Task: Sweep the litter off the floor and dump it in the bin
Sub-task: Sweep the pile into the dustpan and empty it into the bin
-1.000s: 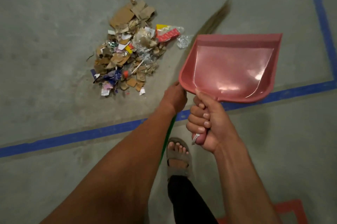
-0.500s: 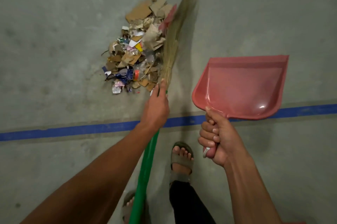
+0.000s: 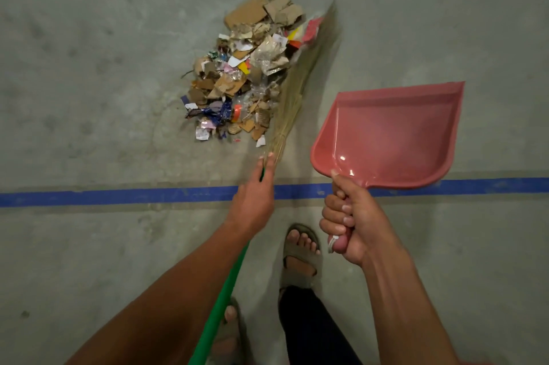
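The broom (image 3: 294, 91) runs lengthwise from the bottom of the view up and slightly right, its straw bristles lying against the right edge of the litter pile (image 3: 243, 73) on the rough grey concrete floor (image 3: 89, 97). The pile is torn cardboard, crinkled clear plastic, paper scraps and a twist of twine. The left hand (image 3: 252, 201) grips the broom's smooth green handle where the bristles begin. The right hand (image 3: 347, 222) is curled tight round the stub handle of a glossy pink plastic dustpan (image 3: 392, 135), its wide mouth pointing away, just beyond a blue tape line (image 3: 118, 195).
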`<state>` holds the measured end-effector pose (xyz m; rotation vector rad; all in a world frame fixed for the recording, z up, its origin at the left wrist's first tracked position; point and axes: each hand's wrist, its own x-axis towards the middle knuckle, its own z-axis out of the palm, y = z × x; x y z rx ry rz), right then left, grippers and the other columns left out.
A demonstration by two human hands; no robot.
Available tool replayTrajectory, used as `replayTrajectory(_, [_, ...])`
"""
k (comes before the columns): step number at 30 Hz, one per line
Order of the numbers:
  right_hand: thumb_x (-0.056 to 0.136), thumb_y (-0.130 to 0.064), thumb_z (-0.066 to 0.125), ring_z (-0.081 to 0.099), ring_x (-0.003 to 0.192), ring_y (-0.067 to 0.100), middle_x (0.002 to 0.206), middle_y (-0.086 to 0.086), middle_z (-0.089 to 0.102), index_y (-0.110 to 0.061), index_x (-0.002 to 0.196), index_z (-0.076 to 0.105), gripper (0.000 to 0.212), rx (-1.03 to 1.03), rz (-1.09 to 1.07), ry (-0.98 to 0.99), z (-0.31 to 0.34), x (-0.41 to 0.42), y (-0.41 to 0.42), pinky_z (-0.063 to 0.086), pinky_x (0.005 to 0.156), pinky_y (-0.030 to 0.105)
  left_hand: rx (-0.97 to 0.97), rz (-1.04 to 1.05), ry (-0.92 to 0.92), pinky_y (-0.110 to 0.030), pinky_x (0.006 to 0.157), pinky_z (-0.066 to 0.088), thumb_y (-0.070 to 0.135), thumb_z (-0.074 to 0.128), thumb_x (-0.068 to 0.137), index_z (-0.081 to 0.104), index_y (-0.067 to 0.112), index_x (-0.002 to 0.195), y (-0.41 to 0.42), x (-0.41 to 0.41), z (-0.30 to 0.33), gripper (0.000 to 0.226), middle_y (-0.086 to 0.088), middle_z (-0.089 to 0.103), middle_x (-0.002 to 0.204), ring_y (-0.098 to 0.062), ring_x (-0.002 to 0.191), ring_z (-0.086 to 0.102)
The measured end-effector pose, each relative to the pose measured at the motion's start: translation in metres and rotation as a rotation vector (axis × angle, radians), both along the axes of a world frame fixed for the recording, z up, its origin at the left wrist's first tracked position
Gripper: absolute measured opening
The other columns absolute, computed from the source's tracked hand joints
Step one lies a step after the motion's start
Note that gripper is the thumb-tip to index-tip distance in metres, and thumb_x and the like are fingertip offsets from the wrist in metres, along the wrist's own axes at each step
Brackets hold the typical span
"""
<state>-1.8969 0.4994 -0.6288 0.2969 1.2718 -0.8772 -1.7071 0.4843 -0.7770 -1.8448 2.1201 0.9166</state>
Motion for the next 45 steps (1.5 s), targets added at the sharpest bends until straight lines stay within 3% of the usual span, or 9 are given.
replayTrajectory(10, [0.101, -0.029, 0.059, 0.018, 0.033, 0.004, 0.049, -0.007, 0.021, -0.021, 0.068, 0.041, 0.039, -0.018, 0.08, 0.004, 0.008, 0.045, 0.042, 0.018, 0.033, 0.018, 0.012, -0.031, -0.064, -0.05, 0.075, 0.055, 0.024, 0.038, 0.109, -0.003, 0.033, 0.165, 0.078, 0.107, 0.006, 0.07, -0.002, 0.014, 0.173, -0.042, 0.091, 0.066])
replayTrajectory(13, [0.102, -0.03, 0.058, 0.017, 0.033, 0.004, 0.047, -0.008, 0.021, -0.021, 0.068, 0.04, 0.039, -0.029, 0.1, -0.008, 0.007, 0.061, 0.052, 0.011, 0.043, 0.021, -0.005, -0.086, -0.038, -0.048, 0.072, 0.054, 0.027, 0.037, 0.11, -0.002, 0.035, 0.166, 0.098, 0.126, 0.012, 0.068, 0.0, 0.014, 0.173, -0.04, 0.086, 0.067])
replayTrajectory(15, [0.101, -0.031, 0.059, 0.017, 0.033, 0.004, 0.047, -0.008, 0.02, -0.021, 0.067, 0.04, 0.041, -0.04, 0.135, -0.006, 0.007, 0.071, 0.057, 0.009, 0.048, 0.024, 0.0, -0.11, -0.061, -0.049, 0.076, 0.056, 0.029, 0.034, 0.111, -0.004, 0.035, 0.165, 0.107, 0.14, 0.01, 0.066, 0.0, 0.013, 0.173, -0.039, 0.092, 0.068])
replayTrajectory(17, [0.1, -0.032, 0.06, 0.016, 0.033, 0.004, 0.049, -0.007, 0.019, -0.021, 0.066, 0.04, 0.041, -0.05, 0.165, -0.006, 0.007, 0.081, 0.06, 0.012, 0.038, 0.019, 0.016, -0.078, -0.04, -0.048, 0.082, 0.058, 0.032, 0.032, 0.112, -0.003, 0.036, 0.164, 0.111, 0.155, 0.008, 0.063, 0.0, 0.015, 0.173, -0.036, 0.098, 0.069])
replayTrajectory(21, [0.1, -0.035, 0.06, 0.017, 0.033, 0.004, 0.05, -0.007, 0.019, -0.021, 0.068, 0.04, 0.04, -0.078, 0.144, -0.04, 0.002, 0.101, 0.063, 0.018, 0.031, 0.017, -0.054, 0.002, 0.212, -0.046, 0.098, 0.057, 0.032, 0.046, 0.109, 0.01, 0.036, 0.165, 0.108, 0.177, 0.02, 0.067, 0.005, 0.032, 0.167, -0.029, 0.122, 0.064])
replayTrajectory(28, [0.1, -0.036, 0.061, 0.018, 0.032, 0.003, 0.048, -0.008, 0.02, -0.021, 0.068, 0.04, 0.041, -0.094, 0.103, -0.156, -0.006, 0.134, 0.061, 0.017, 0.031, 0.018, -0.227, 0.176, 0.248, -0.045, 0.099, 0.052, 0.033, 0.052, 0.107, 0.023, 0.029, 0.165, 0.044, 0.196, 0.043, 0.065, -0.01, 0.057, 0.148, -0.032, 0.122, 0.061])
replayTrajectory(33, [0.102, -0.033, 0.058, 0.018, 0.032, 0.002, 0.046, -0.008, 0.02, -0.021, 0.068, 0.04, 0.04, -0.102, 0.076, -0.137, -0.009, 0.126, 0.04, 0.019, 0.03, 0.017, -0.252, 0.238, 0.092, -0.05, 0.102, 0.049, 0.026, 0.052, 0.107, 0.022, 0.018, 0.165, -0.048, 0.193, 0.035, 0.065, -0.018, 0.051, 0.151, -0.042, 0.124, 0.057])
replayTrajectory(40, [0.1, -0.034, 0.061, 0.019, 0.033, 0.003, 0.048, -0.007, 0.021, -0.021, 0.069, 0.04, 0.04, -0.085, 0.095, -0.12, -0.017, 0.111, 0.006, 0.019, 0.031, 0.017, -0.11, 0.224, -0.043, -0.051, 0.111, 0.041, 0.014, 0.056, 0.101, 0.026, 0.006, 0.16, -0.162, 0.158, 0.005, 0.067, -0.025, 0.041, 0.156, -0.046, 0.136, 0.047])
replayTrajectory(45, [0.1, -0.035, 0.061, 0.02, 0.032, 0.002, 0.046, -0.008, 0.022, -0.021, 0.068, 0.041, 0.04, -0.063, 0.042, -0.118, -0.025, 0.102, -0.008, 0.019, 0.031, 0.017, 0.029, 0.134, -0.052, -0.051, 0.1, 0.048, 0.008, 0.057, 0.097, 0.034, 0.008, 0.155, -0.158, 0.136, -0.011, 0.063, -0.025, 0.053, 0.143, -0.047, 0.124, 0.054])
